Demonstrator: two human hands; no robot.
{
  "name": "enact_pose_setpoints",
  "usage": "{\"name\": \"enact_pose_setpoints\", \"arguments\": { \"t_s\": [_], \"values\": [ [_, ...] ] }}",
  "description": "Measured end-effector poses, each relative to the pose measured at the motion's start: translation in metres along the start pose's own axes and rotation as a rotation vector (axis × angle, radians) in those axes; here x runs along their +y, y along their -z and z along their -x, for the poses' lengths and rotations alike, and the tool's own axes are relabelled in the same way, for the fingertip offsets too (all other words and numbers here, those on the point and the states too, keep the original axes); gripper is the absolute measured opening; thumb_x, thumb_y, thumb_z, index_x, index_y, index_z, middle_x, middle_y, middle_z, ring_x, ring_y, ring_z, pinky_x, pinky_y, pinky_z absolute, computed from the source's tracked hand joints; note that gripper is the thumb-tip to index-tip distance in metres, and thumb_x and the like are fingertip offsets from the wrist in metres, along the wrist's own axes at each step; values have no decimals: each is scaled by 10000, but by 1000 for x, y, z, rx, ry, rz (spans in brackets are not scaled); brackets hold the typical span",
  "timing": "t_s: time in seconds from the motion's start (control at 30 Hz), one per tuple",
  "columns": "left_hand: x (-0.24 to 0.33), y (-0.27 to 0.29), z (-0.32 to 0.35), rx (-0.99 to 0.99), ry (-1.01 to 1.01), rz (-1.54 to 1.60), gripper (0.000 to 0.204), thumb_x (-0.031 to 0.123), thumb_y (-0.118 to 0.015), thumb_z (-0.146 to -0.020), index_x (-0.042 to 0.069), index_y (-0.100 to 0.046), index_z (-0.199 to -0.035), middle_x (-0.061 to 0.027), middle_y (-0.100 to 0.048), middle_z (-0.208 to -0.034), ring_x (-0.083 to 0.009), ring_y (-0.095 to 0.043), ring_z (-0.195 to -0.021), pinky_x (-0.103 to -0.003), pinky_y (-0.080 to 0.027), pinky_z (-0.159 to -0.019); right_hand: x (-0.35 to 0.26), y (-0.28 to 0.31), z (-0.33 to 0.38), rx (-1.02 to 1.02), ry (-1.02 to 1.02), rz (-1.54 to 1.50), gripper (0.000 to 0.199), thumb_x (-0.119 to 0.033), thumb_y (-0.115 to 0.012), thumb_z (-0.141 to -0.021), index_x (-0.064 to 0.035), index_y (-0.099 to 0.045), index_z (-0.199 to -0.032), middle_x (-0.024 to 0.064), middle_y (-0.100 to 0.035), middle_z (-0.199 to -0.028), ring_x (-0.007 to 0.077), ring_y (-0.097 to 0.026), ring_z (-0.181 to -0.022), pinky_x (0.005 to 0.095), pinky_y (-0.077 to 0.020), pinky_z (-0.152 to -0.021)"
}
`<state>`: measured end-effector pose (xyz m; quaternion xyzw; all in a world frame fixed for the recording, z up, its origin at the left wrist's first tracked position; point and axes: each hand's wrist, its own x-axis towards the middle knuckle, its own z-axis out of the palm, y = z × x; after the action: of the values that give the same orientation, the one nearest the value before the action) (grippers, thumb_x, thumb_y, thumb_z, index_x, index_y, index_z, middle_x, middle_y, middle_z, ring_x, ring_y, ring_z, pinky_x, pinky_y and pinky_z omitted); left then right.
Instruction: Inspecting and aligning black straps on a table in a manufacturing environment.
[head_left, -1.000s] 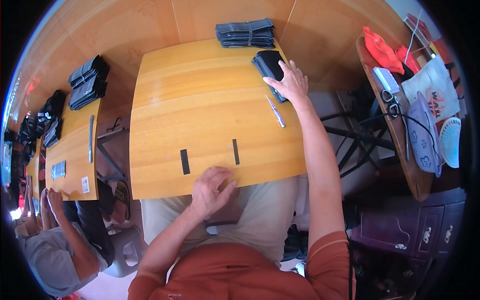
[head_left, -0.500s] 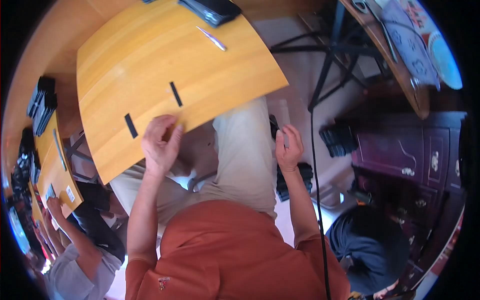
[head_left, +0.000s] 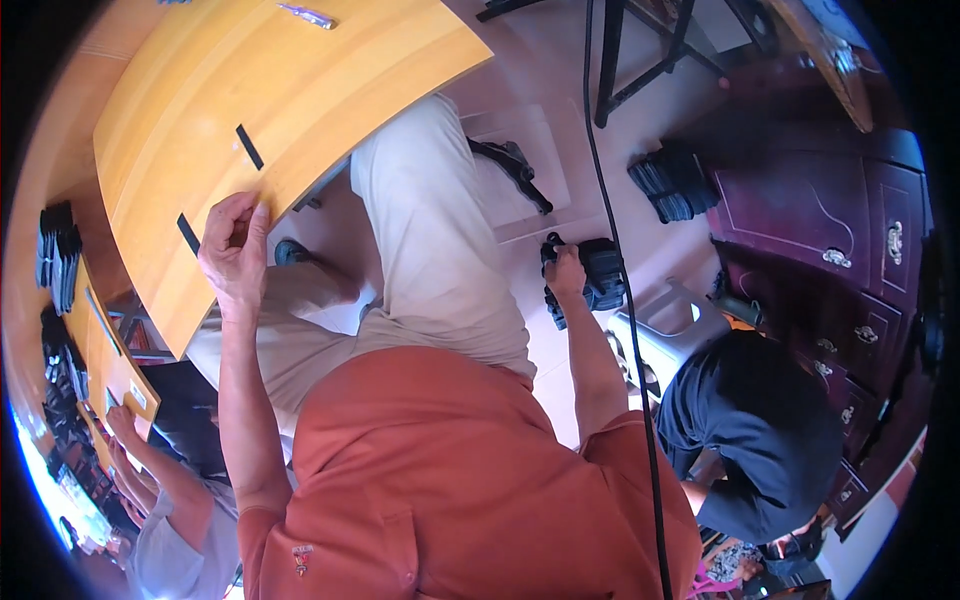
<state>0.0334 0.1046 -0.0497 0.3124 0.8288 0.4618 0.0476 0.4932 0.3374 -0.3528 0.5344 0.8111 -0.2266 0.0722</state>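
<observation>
My left hand [head_left: 235, 245] is at the near edge of the wooden table [head_left: 330, 90], its fingers curled in toward the thumb. What they hold, if anything, I cannot make out. Two short black strips lie on the tabletop: one strip [head_left: 188, 235] beside the left hand, the other strip [head_left: 249, 147] a little farther off. Down on my right, my right hand [head_left: 567, 275] is closed at a stack of black folded pieces [head_left: 603, 270] on the floor. Its fingers grip a black piece [head_left: 550, 250] at the stack's left side; its exact kind is unclear.
A slim purple-and-white tool [head_left: 307, 16] lies far back on the table. Another black stack [head_left: 672, 185] stands by a dark red cabinet [head_left: 790, 210]. A black cable [head_left: 605, 190] hangs across the right side. People sit at both sides; a grey stool [head_left: 665, 320] is at right.
My right hand has gone down to the black stack and closed there. My left hand's fingers have curled in more at the table edge. The whole view has swung toward the right.
</observation>
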Motion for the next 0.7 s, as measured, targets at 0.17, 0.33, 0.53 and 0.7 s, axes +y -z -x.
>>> {"name": "enact_pose_setpoints", "arguments": {
  "t_s": [0.17,0.33,0.53,0.7],
  "values": [
    [5,-1,1,0,1,-63,159,91,-751,-963,0,-738,-1092,-56,-719,-1069,-94,-668,-856,-241,-558,-781,6,6,-8,-4,60,10,427,-182,-734,-849,-95,-626,-1253,169,-582,-1289,424,-670,-1104,525,-572,-914],
    [1,2,1,6,48,-89,161,108,-747,-968,3,-736,-1090,-52,-722,-1076,-94,-669,-858,-239,-553,-792,-20,27,-26,-134,-68,98,324,-225,-706,-886,-103,-664,-1184,177,-652,-1196,418,-705,-1012,535,-575,-899],
    [7,4,2,5,68,-101,157,110,-750,-965,10,-737,-1084,-57,-715,-1085,-104,-668,-877,-247,-550,-795,-66,48,-82,70,93,-28,245,-201,-685,-910,-83,-701,-1124,195,-708,-1137,401,-713,-1011,514,-579,-896],
    [13,0,4,-13,28,-146,152,102,-753,-958,12,-739,-1079,-76,-705,-1094,-124,-653,-905,-251,-532,-788,-80,24,-146,-35,89,9,453,-181,-728,-860,-12,-650,-1273,232,-691,-1216,425,-687,-1093,503,-559,-960]
  ]
}}
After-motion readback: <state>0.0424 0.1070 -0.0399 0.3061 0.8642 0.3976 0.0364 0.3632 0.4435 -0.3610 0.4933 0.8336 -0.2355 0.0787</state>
